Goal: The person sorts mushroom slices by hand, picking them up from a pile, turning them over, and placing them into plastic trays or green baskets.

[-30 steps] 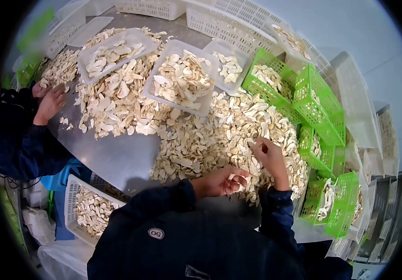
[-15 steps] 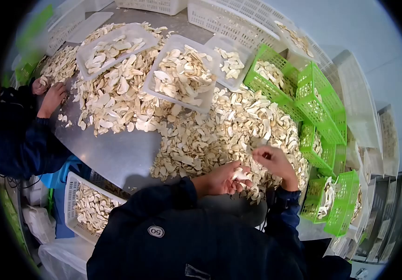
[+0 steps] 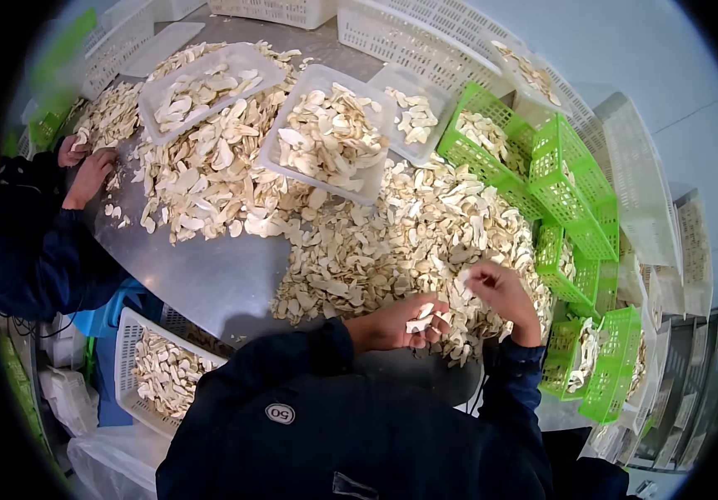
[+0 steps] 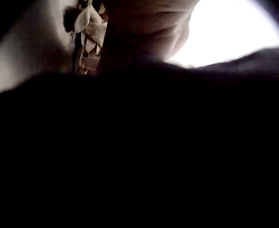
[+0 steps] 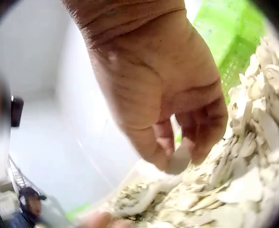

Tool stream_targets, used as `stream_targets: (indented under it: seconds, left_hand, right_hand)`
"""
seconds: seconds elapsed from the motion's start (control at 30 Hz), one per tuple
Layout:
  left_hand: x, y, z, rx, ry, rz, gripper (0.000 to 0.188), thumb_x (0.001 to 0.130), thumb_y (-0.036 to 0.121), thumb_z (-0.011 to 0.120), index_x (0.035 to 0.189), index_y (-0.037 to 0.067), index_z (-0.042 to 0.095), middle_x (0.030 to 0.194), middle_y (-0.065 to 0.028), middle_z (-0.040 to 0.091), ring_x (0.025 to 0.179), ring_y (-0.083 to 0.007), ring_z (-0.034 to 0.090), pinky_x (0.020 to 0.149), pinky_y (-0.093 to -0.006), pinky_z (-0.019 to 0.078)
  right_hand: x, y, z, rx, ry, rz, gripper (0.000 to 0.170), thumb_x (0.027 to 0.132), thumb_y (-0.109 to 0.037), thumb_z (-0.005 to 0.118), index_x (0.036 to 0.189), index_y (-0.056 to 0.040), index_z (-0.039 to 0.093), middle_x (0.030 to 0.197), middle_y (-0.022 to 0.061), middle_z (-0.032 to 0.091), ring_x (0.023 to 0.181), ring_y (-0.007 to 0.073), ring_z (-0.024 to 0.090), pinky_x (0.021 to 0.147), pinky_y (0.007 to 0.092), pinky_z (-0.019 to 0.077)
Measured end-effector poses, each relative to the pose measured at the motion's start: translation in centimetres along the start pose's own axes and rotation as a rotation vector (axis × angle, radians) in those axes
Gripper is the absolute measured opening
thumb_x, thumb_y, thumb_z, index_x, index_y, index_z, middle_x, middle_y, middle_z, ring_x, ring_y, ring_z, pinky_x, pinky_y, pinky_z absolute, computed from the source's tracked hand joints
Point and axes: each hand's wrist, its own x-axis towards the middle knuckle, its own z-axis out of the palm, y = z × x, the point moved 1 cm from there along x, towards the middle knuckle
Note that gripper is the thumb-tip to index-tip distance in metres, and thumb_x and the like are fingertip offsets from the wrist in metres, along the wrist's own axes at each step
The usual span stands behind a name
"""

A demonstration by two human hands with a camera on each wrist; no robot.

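My left hand [image 3: 401, 323] is palm up at the near edge of the heap, its fingers curled round a few pale dried slices [image 3: 421, 320]. To its right my right hand [image 3: 501, 292] hovers over the heap of slices [image 3: 442, 225], pinching one slice [image 3: 464, 280] between thumb and fingers. In the right wrist view the right hand [image 5: 163, 90] points downward, a pale slice [image 5: 179, 159] at its fingertips. Only the heel of the left hand [image 4: 144, 33] shows in the left wrist view, beside some slices [image 4: 93, 28].
Translucent trays of slices [image 3: 269, 158] rest on the heap. Green baskets [image 3: 571, 192] line the right side, with white crates [image 3: 413, 50] behind. Another person's hands [image 3: 91, 177] work at the far left. A white crate of slices [image 3: 130, 392] sits below the metal table [image 3: 209, 275].
My right hand has moved right and toward me, away from the left hand, and holds a slice. The left hand has stayed nearly in place, with slices showing more plainly in its palm.
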Motion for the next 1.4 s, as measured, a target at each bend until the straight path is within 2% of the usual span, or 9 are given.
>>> stream_targets:
  seconds: [0.03,0.13,0.27,0.4,0.63,0.73,1.03,1.27,1.4]
  left_hand:
    - [-0.4,0.4,0.6,-0.036,0.045,-0.021,0.045,0.105,0.047,0.037,0.125,0.009,0.053,0.103,-0.0059,0.064,0.081,-0.0134,0.06,0.06,-0.025,0.0423]
    - [-0.5,-0.1,0.1,-0.002,-0.062,0.0,0.053,0.105,0.051,0.031,0.134,0.009,0.047,0.108,-0.0086,0.065,0.083,-0.0147,0.062,0.061,-0.0246,0.0423]
    - [1.5,-1.2,-2.3,0.111,-0.151,-0.03,0.048,0.104,0.048,0.041,0.132,0.01,0.05,0.11,-0.0066,0.066,0.085,-0.0129,0.061,0.066,-0.0253,0.0437]
    - [0.2,-0.8,-0.9,0.079,-0.109,0.04,0.038,0.103,0.034,0.05,0.132,0.008,0.05,0.119,-0.0053,0.062,0.093,-0.0116,0.058,0.072,-0.0257,0.0454]
    - [0.1,-0.3,-0.7,0.144,-0.068,0.043,0.021,0.102,0.025,0.055,0.113,0.008,0.058,0.103,0.0002,0.058,0.085,-0.0078,0.052,0.066,-0.023,0.042]
    - [0.3,-0.4,-0.9,0.139,-0.091,0.092,0.016,0.102,0.022,0.054,0.108,0.008,0.057,0.095,-0.0001,0.057,0.074,-0.0059,0.049,0.056,-0.02,0.037]
    - [0.1,-0.5,-1.3,0.158,-0.17,0.031,0.017,0.104,0.023,0.05,0.104,0.007,0.055,0.079,-0.0005,0.051,0.049,-0.0003,0.032,0.042,-0.019,0.0254]
    - [0.6,-0.6,-1.3,0.093,-0.143,0.015,0.029,0.103,0.035,0.05,0.109,0.006,0.054,0.084,-0.004,0.055,0.05,-0.0025,0.036,0.043,-0.0199,0.0269]
    - [1.6,-0.5,-2.2,-0.065,-0.091,0.086,0.049,0.104,0.046,0.039,0.126,0.004,0.051,0.101,-0.0099,0.06,0.07,-0.011,0.052,0.061,-0.0254,0.0426]
  right_hand:
    - [-0.2,0.3,0.0,0.137,-0.143,-0.035,0.015,0.089,-0.01,0.072,0.1,-0.0011,0.068,0.092,0.0058,0.067,0.081,0.0127,0.064,0.072,0.0257,0.0515]
    - [1.2,-0.5,0.7,-0.113,0.007,-0.148,0.018,0.086,-0.009,0.073,0.102,-0.0026,0.069,0.087,0.0071,0.065,0.074,0.0145,0.063,0.07,0.0265,0.0515]
    - [4.0,2.6,1.4,-0.684,0.315,-0.172,0.023,0.08,-0.008,0.068,0.103,-0.0078,0.069,0.089,0.0134,0.064,0.076,0.0305,0.065,0.07,0.0383,0.0533]
    - [3.6,1.3,1.3,-0.617,0.313,-0.127,0.02,0.08,-0.009,0.067,0.099,-0.0063,0.069,0.091,0.0151,0.064,0.078,0.0352,0.064,0.07,0.0421,0.0522]
    - [1.9,1.5,0.0,0.046,0.211,-0.047,0.017,0.097,-0.016,0.063,0.097,-0.0001,0.069,0.067,-0.0046,0.052,0.063,0.0037,0.047,0.057,0.0235,0.0389]
    - [1.6,0.8,0.1,0.291,0.134,0.005,0.017,0.097,-0.017,0.063,0.101,-0.001,0.068,0.068,-0.0069,0.054,0.061,0.0022,0.047,0.057,0.0208,0.0385]
    - [2.2,0.5,0.9,0.256,0.079,0.022,0.024,0.1,-0.025,0.06,0.091,-0.0042,0.068,0.07,-0.0056,0.06,0.064,0.0016,0.05,0.058,0.02,0.0395]
    - [3.5,-1.0,1.0,0.25,0.074,-0.067,0.019,0.097,-0.019,0.064,0.087,-0.0035,0.066,0.069,-0.0066,0.054,0.062,0.0019,0.043,0.055,0.0214,0.0344]
    - [3.3,-1.9,1.9,0.23,0.148,-0.075,0.018,0.097,-0.018,0.063,0.09,-0.0029,0.069,0.071,-0.0061,0.056,0.064,0.0018,0.044,0.057,0.0211,0.0355]
